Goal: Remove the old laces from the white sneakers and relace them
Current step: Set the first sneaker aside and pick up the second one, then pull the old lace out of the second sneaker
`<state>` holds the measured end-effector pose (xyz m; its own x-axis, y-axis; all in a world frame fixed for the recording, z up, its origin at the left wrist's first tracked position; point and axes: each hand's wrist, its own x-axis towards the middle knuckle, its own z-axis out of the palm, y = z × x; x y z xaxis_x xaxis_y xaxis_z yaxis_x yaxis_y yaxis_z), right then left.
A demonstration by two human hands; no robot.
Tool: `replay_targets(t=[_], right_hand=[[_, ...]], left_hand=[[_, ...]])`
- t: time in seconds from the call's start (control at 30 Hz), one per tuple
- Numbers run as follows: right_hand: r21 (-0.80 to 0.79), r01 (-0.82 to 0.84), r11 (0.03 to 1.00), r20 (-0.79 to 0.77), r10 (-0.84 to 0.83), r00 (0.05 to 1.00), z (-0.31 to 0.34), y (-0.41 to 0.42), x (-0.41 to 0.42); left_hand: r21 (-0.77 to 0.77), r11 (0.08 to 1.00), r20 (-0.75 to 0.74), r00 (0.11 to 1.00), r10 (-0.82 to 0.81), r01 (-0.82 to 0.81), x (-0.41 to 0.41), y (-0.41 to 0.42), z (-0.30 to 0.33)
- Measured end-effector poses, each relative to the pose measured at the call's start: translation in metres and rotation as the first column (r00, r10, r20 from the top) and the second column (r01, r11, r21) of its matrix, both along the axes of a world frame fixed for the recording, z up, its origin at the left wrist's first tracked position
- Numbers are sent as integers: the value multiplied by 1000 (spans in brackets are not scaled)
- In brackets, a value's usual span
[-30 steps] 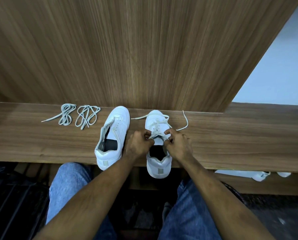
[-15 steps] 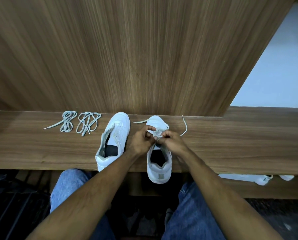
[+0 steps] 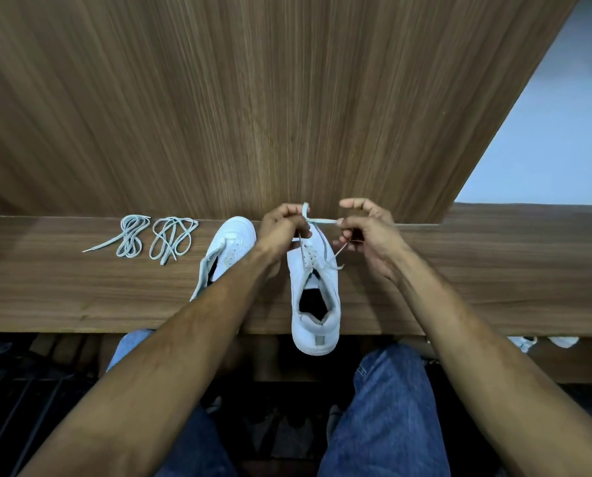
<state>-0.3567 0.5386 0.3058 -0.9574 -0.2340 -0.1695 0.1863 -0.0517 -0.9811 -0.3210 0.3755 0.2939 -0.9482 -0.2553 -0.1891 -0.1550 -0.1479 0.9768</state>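
Observation:
Two white sneakers stand on a narrow wooden ledge (image 3: pixel 494 270), toes toward the wall. The right sneaker (image 3: pixel 315 304) hangs its heel over the front edge and carries a white lace (image 3: pixel 320 221) in its lower eyelets. Above its toe, my left hand (image 3: pixel 282 228) pinches one end of that lace and my right hand (image 3: pixel 366 232) pinches the other, with the strands crossing between them. The left sneaker (image 3: pixel 232 242) has no lace and is partly hidden by my left forearm.
Two coiled loose laces (image 3: pixel 132 235) (image 3: pixel 172 237) lie on the ledge to the left of the shoes. A wood-panel wall (image 3: pixel 253 98) rises right behind the ledge. My knees in blue jeans sit below the front edge. White items (image 3: pixel 542 342) lie lower right.
Both hands have lifted from the sneaker's tongue area toward the toe and moved apart, pulling the lace ends up and taut. The camera view has shifted slightly downward.

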Motion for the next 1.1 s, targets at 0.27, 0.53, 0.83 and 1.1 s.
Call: replay_targets(t=[0.27,0.53,0.83,1.1], right_hand=[[343,17,939,-199,55,978,-32,-4,6],[-90,405,910,250,-373,894,-31,26,0],[-323,271,907,64,-264,962,15,42,-12],[-294,461,837,-27,-489,872,18,43,-29]], left_hand=[[-276,956,-32,994,-108,95,-2,-13,-13],[24,947,205,929,309,-320,9,-38,-39],[284,880,103,925,367,-381,-13,-59,18],[362,844,1,905,425,-396,-18,-69,41]])
